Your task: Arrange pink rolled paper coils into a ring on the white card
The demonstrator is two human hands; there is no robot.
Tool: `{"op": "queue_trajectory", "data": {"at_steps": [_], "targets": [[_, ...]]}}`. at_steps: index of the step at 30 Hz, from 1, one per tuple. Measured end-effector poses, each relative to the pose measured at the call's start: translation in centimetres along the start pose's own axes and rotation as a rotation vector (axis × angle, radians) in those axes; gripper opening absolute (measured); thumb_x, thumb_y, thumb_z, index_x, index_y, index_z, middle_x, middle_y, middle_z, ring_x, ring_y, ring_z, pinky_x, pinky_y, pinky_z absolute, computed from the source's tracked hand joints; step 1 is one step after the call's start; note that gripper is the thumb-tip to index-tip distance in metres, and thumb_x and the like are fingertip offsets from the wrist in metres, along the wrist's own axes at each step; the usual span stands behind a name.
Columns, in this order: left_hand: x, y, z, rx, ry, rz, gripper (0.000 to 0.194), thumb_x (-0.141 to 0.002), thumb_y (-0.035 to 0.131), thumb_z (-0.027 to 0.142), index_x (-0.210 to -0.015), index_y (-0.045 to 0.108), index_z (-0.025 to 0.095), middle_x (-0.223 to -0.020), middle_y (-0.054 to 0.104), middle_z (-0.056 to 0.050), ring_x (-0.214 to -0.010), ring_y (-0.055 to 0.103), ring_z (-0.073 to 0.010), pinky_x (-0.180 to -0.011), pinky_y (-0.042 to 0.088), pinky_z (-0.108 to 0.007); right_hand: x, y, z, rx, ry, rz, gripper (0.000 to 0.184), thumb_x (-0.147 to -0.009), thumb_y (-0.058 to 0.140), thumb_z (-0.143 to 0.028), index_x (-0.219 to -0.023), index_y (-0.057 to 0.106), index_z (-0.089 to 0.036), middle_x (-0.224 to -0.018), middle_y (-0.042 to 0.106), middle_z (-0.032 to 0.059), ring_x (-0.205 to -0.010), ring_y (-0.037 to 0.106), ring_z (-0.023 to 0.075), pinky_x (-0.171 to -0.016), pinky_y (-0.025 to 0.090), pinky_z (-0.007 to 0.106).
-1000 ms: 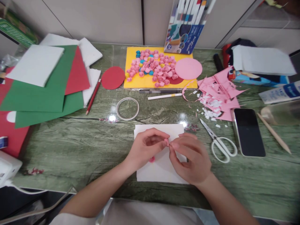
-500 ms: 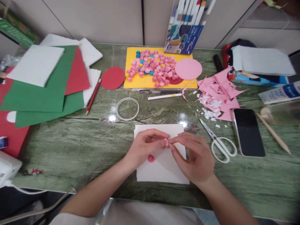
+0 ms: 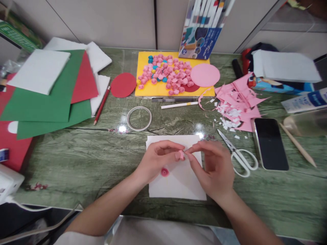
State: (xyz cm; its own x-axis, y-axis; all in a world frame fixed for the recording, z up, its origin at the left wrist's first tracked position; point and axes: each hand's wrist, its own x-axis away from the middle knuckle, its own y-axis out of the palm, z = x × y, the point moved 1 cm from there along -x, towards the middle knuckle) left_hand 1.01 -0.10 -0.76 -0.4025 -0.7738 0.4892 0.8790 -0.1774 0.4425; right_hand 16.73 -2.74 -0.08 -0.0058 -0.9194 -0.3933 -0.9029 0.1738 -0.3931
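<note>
Between the thumb and fingers of my left hand (image 3: 154, 160) is a small pink paper rosette (image 3: 182, 155), held above a stack of white paper sheets (image 3: 177, 187). My right hand (image 3: 214, 168) is closed in a pinch, thumb and index fingertips together just right of the rosette. What sits between those fingertips is too small to make out. On the white sheets, below my left hand, lies a darker pink paper coil (image 3: 165, 172). White-handled scissors (image 3: 241, 158) rest on the table just right of my right hand.
A yellow pad (image 3: 176, 92) at the back carries many pink, blue and yellow paper rosettes (image 3: 166, 69). Pink paper scraps (image 3: 238, 98), a phone (image 3: 272, 144) and a wooden stick (image 3: 298, 145) are to the right. A tape roll (image 3: 139, 118), red pencil (image 3: 102, 105) and green sheets (image 3: 38, 98) lie left.
My right fingertips have drawn slightly right, away from the pink rosette, and the other right fingers have curled a little. My left hand stays in place, still holding the rosette.
</note>
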Motion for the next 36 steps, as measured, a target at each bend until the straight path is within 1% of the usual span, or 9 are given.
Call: {"op": "queue_trajectory", "data": {"at_steps": [4, 6, 10, 13, 16, 19, 24, 30, 36], "targets": [[0.1, -0.2, -0.2, -0.080, 0.011, 0.007, 0.020, -0.068, 0.073, 0.028, -0.086, 0.070, 0.019, -0.076, 0.069, -0.002, -0.065, 0.062, -0.0120, -0.041, 0.043, -0.015, 0.0, 0.0, -0.1, -0.013, 0.024, -0.018, 0.051, -0.072, 0.063, -0.004, -0.115, 0.048, -0.027, -0.083, 0.065, -0.0006, -0.079, 0.061, 0.0167, -0.077, 0.047, 0.039], [0.2, -0.1, -0.1, -0.122, 0.026, 0.008, 0.020, -0.069, 0.072, 0.029, -0.087, 0.069, 0.019, -0.079, 0.067, -0.002, -0.061, 0.059, -0.0108, -0.037, 0.040, -0.014, 0.1, 0.0, -0.2, -0.012, 0.030, -0.031, 0.052, -0.071, 0.064, -0.004, -0.115, 0.048, -0.027, -0.084, 0.064, -0.0004, -0.080, 0.061, 0.0169, -0.078, 0.048, 0.039], [0.4, 0.2, 0.4, -0.191, 0.114, 0.014, 0.014, -0.071, 0.070, 0.025, -0.084, 0.071, 0.020, -0.081, 0.061, -0.001, -0.064, 0.058, -0.0092, -0.043, 0.044, -0.015, 0.1, 0.1, -0.3, -0.002, 0.028, -0.033, 0.056, -0.069, 0.065, -0.002, -0.116, 0.047, -0.026, -0.084, 0.063, -0.0002, -0.081, 0.061, 0.0172, -0.079, 0.048, 0.039], [0.3, 0.6, 0.8, -0.216, 0.192, 0.010, 0.010, -0.072, 0.070, 0.020, -0.081, 0.071, 0.019, -0.078, 0.059, -0.001, -0.069, 0.058, -0.0090, -0.057, 0.049, -0.018, 0.1, 0.2, -0.2, -0.014, 0.047, -0.043, 0.056, -0.070, 0.063, -0.002, -0.117, 0.047, -0.027, -0.084, 0.062, -0.0003, -0.081, 0.061, 0.0171, -0.077, 0.049, 0.039], [0.2, 0.7, 0.9, -0.232, 0.242, 0.008, 0.009, -0.072, 0.069, 0.017, -0.080, 0.072, 0.018, -0.077, 0.060, -0.001, -0.073, 0.059, -0.0098, -0.069, 0.050, -0.022, 0.2, 0.2, 0.0, -0.032, 0.082, -0.053, 0.054, -0.071, 0.062, -0.003, -0.116, 0.047, -0.028, -0.085, 0.061, -0.0003, -0.080, 0.062, 0.0169, -0.076, 0.050, 0.039], [0.2, 0.6, 0.8, -0.251, 0.239, 0.015, 0.009, -0.072, 0.069, 0.018, -0.080, 0.072, 0.018, -0.078, 0.061, -0.002, -0.074, 0.059, -0.0110, -0.069, 0.050, -0.023, 0.3, 0.3, 0.2, -0.039, 0.134, -0.058, 0.051, -0.072, 0.061, -0.004, -0.114, 0.047, -0.028, -0.087, 0.060, -0.0002, -0.080, 0.062, 0.0160, -0.076, 0.051, 0.038], [0.2, 0.5, 0.9, -0.270, 0.200, 0.026, 0.010, -0.072, 0.068, 0.022, -0.081, 0.071, 0.018, -0.077, 0.061, -0.001, -0.069, 0.059, -0.0115, -0.063, 0.050, -0.024, 0.3, 0.2, 0.1, -0.081, 0.206, -0.068, 0.047, -0.073, 0.060, -0.007, -0.114, 0.047, -0.028, -0.089, 0.058, 0.0002, -0.078, 0.062, 0.0144, -0.076, 0.053, 0.037], [0.2, 0.7, 1.1, -0.305, 0.256, 0.032, 0.010, -0.073, 0.067, 0.019, -0.081, 0.072, 0.018, -0.079, 0.062, -0.003, -0.076, 0.060, -0.0133, -0.072, 0.052, -0.026, 0.3, 0.2, 0.0, -0.082, 0.220, -0.085, 0.046, -0.074, 0.062, -0.009, -0.113, 0.047, -0.028, -0.088, 0.059, -0.0003, -0.078, 0.063, 0.0142, -0.076, 0.053, 0.037], [0.4, 0.6, 1.0, -0.331, 0.276, 0.028, 0.013, -0.073, 0.065, 0.013, -0.082, 0.072, 0.019, -0.081, 0.062, -0.003, -0.077, 0.060, -0.0118, -0.072, 0.052, -0.024, 0.4, 0.2, 0.2, -0.082, 0.223, -0.113, 0.047, -0.074, 0.060, -0.006, -0.114, 0.046, -0.028, -0.089, 0.058, -0.0001, -0.079, 0.063, 0.0142, -0.077, 0.052, 0.036]]}}
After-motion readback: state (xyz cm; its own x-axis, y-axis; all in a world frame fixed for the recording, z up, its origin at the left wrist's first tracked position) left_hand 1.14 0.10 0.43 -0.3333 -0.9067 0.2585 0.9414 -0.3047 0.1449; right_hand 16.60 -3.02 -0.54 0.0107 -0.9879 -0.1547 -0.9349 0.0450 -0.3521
